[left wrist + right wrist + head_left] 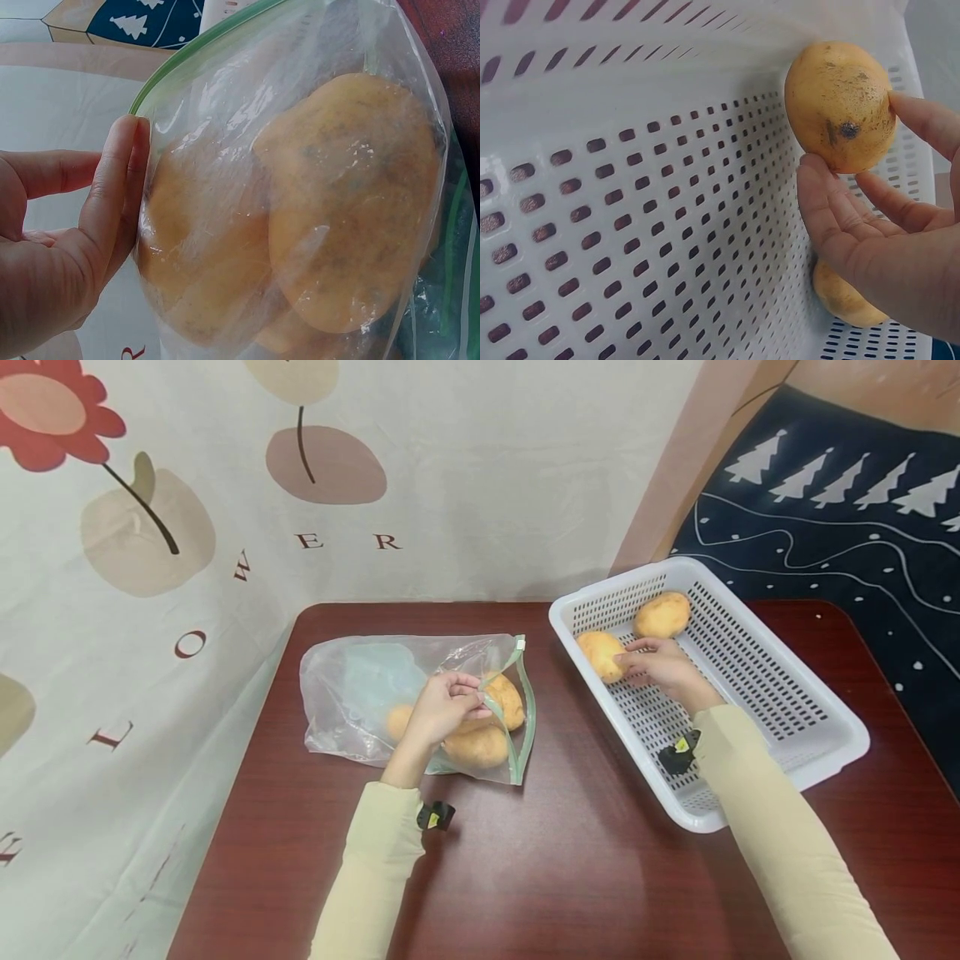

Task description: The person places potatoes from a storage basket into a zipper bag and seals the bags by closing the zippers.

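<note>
Apparent pick-up step: right hand (663, 670), over the basket (825, 747), grips a potato (597, 656), best lifted leftward to the bag (330, 693) pinched by the left hand (441, 706).

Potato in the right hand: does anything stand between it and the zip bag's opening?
Yes: the white basket's side wall stands between the potato and the zip bag; past that wall, only tabletop shows.

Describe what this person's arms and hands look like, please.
The left sleeve and right sleeve are pale yellow. A small black device with a yellow-green mark sits at the left cuff, a similar one at the right. The left hand and right hand are ungloved.
</note>
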Demonstrator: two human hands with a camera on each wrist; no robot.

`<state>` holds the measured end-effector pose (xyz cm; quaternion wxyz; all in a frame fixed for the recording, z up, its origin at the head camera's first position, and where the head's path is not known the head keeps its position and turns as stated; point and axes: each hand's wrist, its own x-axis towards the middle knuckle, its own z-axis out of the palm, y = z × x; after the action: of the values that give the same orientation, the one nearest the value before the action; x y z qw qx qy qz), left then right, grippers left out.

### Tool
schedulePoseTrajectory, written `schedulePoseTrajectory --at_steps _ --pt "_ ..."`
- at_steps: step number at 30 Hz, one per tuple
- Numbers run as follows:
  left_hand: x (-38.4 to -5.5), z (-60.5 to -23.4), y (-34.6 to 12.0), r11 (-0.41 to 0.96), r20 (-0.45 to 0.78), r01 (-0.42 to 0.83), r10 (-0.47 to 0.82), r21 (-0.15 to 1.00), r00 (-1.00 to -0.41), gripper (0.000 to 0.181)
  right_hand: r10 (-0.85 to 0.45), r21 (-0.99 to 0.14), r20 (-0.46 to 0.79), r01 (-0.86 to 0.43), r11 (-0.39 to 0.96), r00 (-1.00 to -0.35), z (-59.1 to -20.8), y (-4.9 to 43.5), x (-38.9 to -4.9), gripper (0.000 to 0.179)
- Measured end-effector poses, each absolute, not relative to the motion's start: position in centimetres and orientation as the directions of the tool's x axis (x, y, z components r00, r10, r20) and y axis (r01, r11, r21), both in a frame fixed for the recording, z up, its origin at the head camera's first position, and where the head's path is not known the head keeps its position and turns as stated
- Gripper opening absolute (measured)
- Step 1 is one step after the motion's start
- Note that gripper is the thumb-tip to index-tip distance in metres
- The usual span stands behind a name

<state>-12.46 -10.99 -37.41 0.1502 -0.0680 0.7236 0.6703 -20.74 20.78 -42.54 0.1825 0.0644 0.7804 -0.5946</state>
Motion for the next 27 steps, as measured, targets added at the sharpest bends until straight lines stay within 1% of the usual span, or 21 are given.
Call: schedulePoseTrajectory --at_steps 10,20,27 --pt "-12.4 -37.3 -11.0 0.096 -0.307 -0.297 0.107 0.95 -0.946 0.023 -0.127 -0.928 -0.317 0.279 0.246 -0.94 -41.1 20.9 -20.3 0.046" --pt "-12.4 -37.4 -11.1 0.093 -0.309 -0.3 0.103 0.949 -0.946 0.022 -0.113 -0.926 -0.293 0.253 0.28 -0.949 -39.3 21.0 -19.9 0.047" --pt "-12.4 -37.5 -11.0 0.09 -0.306 -0.297 0.105 0.951 -0.946 0.022 -0.119 -0.935 -0.285 0.248 0.255 -0.951 -37.8 21.1 -19.5 0.043"
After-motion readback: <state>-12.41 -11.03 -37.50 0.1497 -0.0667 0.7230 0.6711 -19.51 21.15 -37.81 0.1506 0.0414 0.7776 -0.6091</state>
